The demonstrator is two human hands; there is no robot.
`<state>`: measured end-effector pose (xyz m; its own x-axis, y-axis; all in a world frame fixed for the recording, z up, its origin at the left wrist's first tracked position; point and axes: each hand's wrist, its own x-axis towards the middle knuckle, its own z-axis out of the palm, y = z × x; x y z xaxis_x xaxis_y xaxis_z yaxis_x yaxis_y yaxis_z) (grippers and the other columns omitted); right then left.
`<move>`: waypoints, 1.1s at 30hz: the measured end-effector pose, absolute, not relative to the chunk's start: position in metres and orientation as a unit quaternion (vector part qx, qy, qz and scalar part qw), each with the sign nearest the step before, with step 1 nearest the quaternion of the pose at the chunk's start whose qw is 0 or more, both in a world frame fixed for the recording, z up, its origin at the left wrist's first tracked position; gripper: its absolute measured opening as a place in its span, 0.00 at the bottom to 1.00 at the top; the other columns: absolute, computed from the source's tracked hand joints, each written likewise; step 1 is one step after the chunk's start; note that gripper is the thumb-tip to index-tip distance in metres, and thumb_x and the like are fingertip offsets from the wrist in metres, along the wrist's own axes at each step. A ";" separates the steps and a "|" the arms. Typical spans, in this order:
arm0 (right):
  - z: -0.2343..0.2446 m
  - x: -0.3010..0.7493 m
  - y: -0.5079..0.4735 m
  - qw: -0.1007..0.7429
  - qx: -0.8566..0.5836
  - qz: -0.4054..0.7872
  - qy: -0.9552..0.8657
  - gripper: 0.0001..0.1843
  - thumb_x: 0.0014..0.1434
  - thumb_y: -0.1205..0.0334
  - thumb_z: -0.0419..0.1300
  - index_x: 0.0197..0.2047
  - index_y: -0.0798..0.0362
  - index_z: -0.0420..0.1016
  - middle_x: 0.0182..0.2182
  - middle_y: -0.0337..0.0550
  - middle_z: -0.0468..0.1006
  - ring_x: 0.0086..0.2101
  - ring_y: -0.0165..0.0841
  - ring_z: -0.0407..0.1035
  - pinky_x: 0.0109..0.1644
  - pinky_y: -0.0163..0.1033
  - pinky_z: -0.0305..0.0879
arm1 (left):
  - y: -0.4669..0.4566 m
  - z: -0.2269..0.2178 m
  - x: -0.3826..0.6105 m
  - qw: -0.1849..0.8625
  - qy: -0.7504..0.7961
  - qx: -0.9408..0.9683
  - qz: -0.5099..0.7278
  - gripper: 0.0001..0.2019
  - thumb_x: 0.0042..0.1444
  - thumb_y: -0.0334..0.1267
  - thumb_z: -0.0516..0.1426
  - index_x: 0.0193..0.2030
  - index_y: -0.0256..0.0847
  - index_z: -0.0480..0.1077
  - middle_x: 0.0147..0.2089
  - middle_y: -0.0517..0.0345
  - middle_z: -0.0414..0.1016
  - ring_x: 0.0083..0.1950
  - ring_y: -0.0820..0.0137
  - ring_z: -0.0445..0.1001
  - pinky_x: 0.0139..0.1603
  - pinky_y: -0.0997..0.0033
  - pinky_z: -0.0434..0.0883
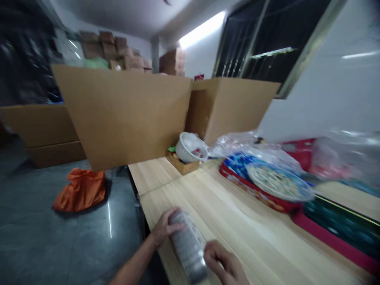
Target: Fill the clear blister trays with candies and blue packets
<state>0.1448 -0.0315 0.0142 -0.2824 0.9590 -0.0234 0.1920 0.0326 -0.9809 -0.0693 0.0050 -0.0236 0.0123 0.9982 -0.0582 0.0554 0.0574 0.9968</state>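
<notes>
A grey, shiny roll-shaped pack (pixel 187 247) lies on the light wooden table (pixel 237 221) near its front left corner. My left hand (pixel 164 228) is curled around the far end of the pack. Near its closer end, my right hand (pixel 226 264) grips the side with bent fingers. The picture is blurred by motion, so the pack's detail is unclear.
Patterned plates in clear wrap (pixel 276 180) sit on red boxes (pixel 323 225) at the right. A white bowl (pixel 190 147) rests on a small wooden tray. Big open cardboard boxes (pixel 127 114) stand behind. An orange bag (pixel 81 189) lies on the grey floor.
</notes>
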 end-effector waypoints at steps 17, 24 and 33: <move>0.001 0.170 -0.021 0.447 -0.380 0.739 -0.331 0.18 0.40 0.52 0.71 0.22 0.57 0.74 0.20 0.37 0.69 0.25 0.28 0.57 0.34 0.35 0.51 | -0.021 0.017 -0.018 0.029 0.401 0.901 0.160 0.38 0.49 0.56 0.58 0.65 0.42 0.56 0.66 0.40 0.57 0.68 0.47 0.49 0.65 0.38 0.38; 0.000 0.169 -0.018 0.454 -0.388 0.692 -0.405 0.16 0.45 0.53 0.67 0.21 0.55 0.68 0.20 0.35 0.66 0.24 0.28 0.56 0.33 0.35 0.51 | -0.023 0.017 -0.015 -0.017 0.387 0.907 0.163 0.37 0.52 0.54 0.56 0.65 0.39 0.56 0.68 0.46 0.56 0.68 0.46 0.49 0.64 0.41 0.37; -0.024 0.195 0.017 0.469 -0.519 0.516 -0.495 0.15 0.49 0.50 0.59 0.22 0.53 0.65 0.21 0.35 0.64 0.27 0.31 0.57 0.34 0.37 0.52 | -0.026 0.015 -0.009 -0.057 0.401 0.892 0.202 0.33 0.49 0.47 0.57 0.62 0.38 0.61 0.65 0.48 0.62 0.66 0.47 0.52 0.65 0.44 0.37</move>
